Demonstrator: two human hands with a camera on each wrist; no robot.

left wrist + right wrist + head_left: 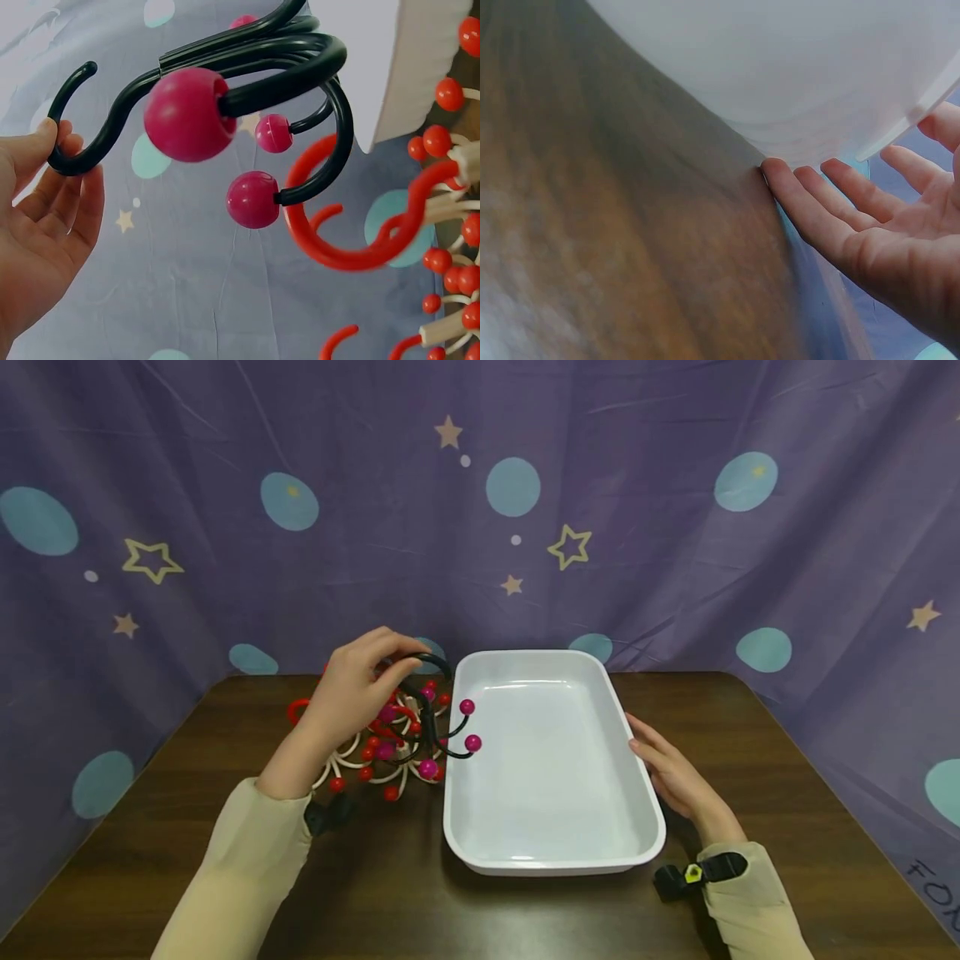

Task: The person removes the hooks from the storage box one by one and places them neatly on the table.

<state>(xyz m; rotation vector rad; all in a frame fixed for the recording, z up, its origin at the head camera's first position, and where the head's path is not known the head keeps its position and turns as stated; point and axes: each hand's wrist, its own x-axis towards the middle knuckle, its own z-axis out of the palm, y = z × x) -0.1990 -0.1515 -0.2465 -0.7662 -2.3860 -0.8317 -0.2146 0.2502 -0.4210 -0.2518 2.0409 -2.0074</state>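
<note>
My left hand point(348, 689) pinches the curved top hook of a black branched hanger hook point(120, 112) between thumb and fingers. Its arms, tipped with pink balls, hang down beside the left rim of a white tray point(540, 777), two pink balls overlapping that rim in the head view. Beneath and around it lie several branched hanger hooks point(337, 784) with red tops, pale arms and red balls, partly hidden by the left hand. On the tray's right side, my right hand point(675, 777) rests its extended fingers point(802, 199) against the outer wall.
A dark wooden table point(360, 893) carries the tray and the hanger hooks. Behind it hangs a purple curtain point(405, 510) with stars and blue ovals. A black strap point(720, 867) is round the right wrist.
</note>
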